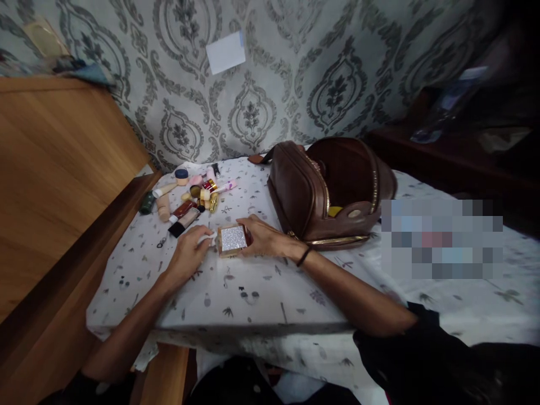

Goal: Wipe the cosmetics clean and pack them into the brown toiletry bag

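Note:
My right hand grips a small square case with a glittery silver face and a gold-coloured edge, low over the printed cloth. My left hand is just left of the case, thumb and forefinger pinched together. A bit of something whitish shows by those fingertips, too small to name. Beyond my left hand lies a cluster of cosmetics: a dark-capped tube, a beige tube, a dark green bottle and a pink tube. A brown leather bag stands unzipped behind my right hand.
A white patterned cloth covers the table. Wooden furniture borders the left side, and patterned wallpaper rises behind. At the right, a plastic bottle stands on a dark surface. A pixelated patch hides part of the right side.

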